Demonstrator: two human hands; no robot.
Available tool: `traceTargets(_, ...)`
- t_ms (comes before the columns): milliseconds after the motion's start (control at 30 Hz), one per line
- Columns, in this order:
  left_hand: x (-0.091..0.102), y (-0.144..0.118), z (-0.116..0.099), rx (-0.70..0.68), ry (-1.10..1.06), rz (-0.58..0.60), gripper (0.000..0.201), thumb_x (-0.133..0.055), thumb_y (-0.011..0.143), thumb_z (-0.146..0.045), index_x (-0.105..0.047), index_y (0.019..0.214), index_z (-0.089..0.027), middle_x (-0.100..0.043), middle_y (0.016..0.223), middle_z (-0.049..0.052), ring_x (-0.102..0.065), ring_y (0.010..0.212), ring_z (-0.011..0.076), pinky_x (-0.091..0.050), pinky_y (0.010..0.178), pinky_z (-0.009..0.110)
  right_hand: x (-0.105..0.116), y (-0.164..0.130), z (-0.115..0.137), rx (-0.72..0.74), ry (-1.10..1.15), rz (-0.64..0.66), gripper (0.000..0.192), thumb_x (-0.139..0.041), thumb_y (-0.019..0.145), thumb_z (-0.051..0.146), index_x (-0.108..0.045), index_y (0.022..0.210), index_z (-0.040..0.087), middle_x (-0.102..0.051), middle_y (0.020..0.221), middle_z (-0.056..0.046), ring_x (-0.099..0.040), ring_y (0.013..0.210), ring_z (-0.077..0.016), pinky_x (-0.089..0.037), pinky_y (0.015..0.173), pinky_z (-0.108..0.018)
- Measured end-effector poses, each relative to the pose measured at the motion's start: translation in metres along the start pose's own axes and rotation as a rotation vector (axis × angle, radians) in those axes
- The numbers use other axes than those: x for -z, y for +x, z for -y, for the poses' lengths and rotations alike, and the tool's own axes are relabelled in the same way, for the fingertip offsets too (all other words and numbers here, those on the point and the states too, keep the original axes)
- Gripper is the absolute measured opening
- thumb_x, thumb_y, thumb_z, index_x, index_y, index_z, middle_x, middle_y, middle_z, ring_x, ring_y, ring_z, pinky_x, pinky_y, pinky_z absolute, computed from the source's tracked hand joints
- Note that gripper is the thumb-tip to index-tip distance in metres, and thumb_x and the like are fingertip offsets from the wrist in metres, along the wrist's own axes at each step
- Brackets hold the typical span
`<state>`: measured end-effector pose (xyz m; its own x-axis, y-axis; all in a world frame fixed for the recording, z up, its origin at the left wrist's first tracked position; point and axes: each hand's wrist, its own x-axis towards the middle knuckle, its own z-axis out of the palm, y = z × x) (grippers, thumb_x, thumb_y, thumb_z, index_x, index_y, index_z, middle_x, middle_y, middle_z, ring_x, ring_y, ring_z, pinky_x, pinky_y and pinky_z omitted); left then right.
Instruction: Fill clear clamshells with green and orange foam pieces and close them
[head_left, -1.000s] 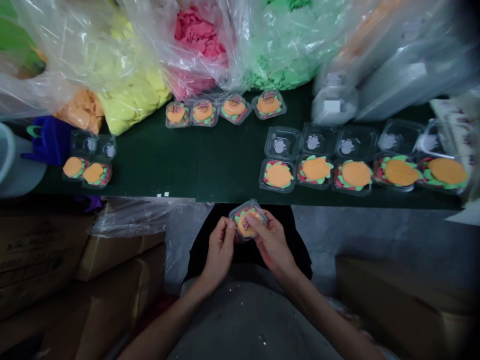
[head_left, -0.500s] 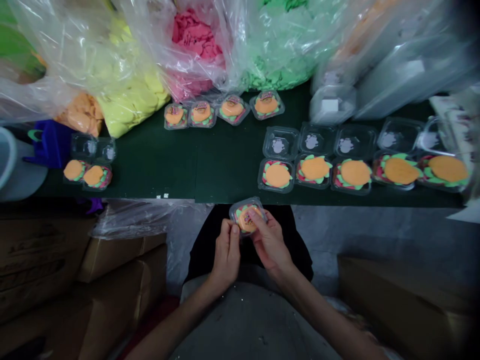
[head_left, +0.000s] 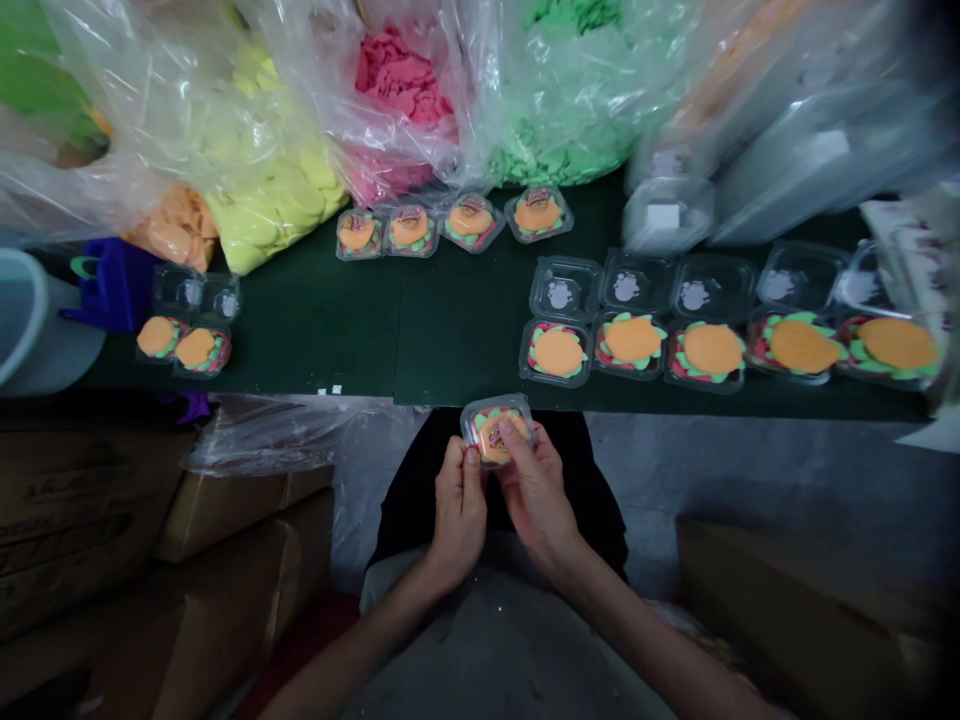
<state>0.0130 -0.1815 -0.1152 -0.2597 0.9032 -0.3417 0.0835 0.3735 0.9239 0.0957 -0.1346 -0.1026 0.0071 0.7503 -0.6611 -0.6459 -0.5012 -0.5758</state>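
Note:
A clear plastic clamshell box [head_left: 489, 412] is held over my lap, just off the table's front edge. Inside it lie orange, green and red pieces layered like a burger, and a printed sticker shows on its closed lid. My left hand [head_left: 459, 500] pinches the box's lower left corner. With its thumb lying across the lid, my right hand [head_left: 536, 490] grips the right side. Nearest on the table is an open clamshell box [head_left: 557, 352] with the same layered pieces, first in a row of several open boxes.
Four-sided closed boxes [head_left: 470, 220] line the back of the dark green table [head_left: 322, 320]. Bags of yellow [head_left: 277, 210], pink [head_left: 401, 85] and green pieces [head_left: 562, 150] stand behind. Stacked empty clamshells [head_left: 667, 210] are at right; a bucket [head_left: 45, 330] and blue container [head_left: 120, 285] at left.
Both hands keep their hold on the clamshell box, which has barely moved. The whole view has shifted slightly, with the table items appearing a little further right.

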Motion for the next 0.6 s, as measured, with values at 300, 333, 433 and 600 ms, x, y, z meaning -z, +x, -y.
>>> traceTargets(300, 0.021, 0.011, 0.001, 0.074, -0.110, 0.113, 0.037, -0.044, 0.103, -0.052, -0.040, 0.081, -0.022, -0.039, 0.068, -0.005, -0.036, 0.059, 0.0120, -0.033, 0.056, 0.025, 0.003, 0.000, -0.005, -0.028, 0.029, 0.032, 0.039, -0.090, 0.071, 0.035, -0.059, 0.090, 0.024, -0.074, 0.095, 0.000, -0.069, 0.084, -0.0146, -0.057, 0.076, -0.027)
traceTargets(333, 0.020, 0.012, 0.002, 0.080, -0.125, 0.121, 0.037, -0.045, 0.103, -0.052, -0.040, 0.081, -0.022, -0.039, 0.067, -0.005, -0.037, 0.059, 0.0118, -0.034, 0.057, 0.025, 0.004, 0.003, -0.006, -0.033, 0.037, 0.019, 0.039, -0.091, 0.071, 0.035, -0.058, 0.089, 0.024, -0.074, 0.093, 0.000, -0.069, 0.082, -0.0144, -0.057, 0.074, -0.027)
traceTargets(433, 0.015, 0.011, 0.003, 0.067, -0.100, 0.112, 0.036, -0.046, 0.104, -0.049, -0.043, 0.082, -0.021, -0.045, 0.068, -0.004, -0.042, 0.062, 0.0119, -0.037, 0.062, 0.025, 0.006, 0.009, -0.006, -0.050, 0.027, 0.003, 0.039, -0.090, 0.071, 0.037, -0.057, 0.088, 0.024, -0.074, 0.089, 0.000, -0.069, 0.075, -0.0152, -0.056, 0.065, -0.027)
traceTargets(600, 0.007, 0.002, 0.003, 0.040, -0.076, 0.026, 0.033, -0.042, 0.106, -0.047, -0.045, 0.085, -0.021, -0.048, 0.074, -0.003, -0.044, 0.067, 0.0126, -0.038, 0.064, 0.026, 0.004, 0.008, -0.007, -0.067, 0.021, -0.020, 0.041, -0.089, 0.072, 0.041, -0.056, 0.091, 0.025, -0.074, 0.087, 0.001, -0.069, 0.070, -0.0157, -0.055, 0.059, -0.027)
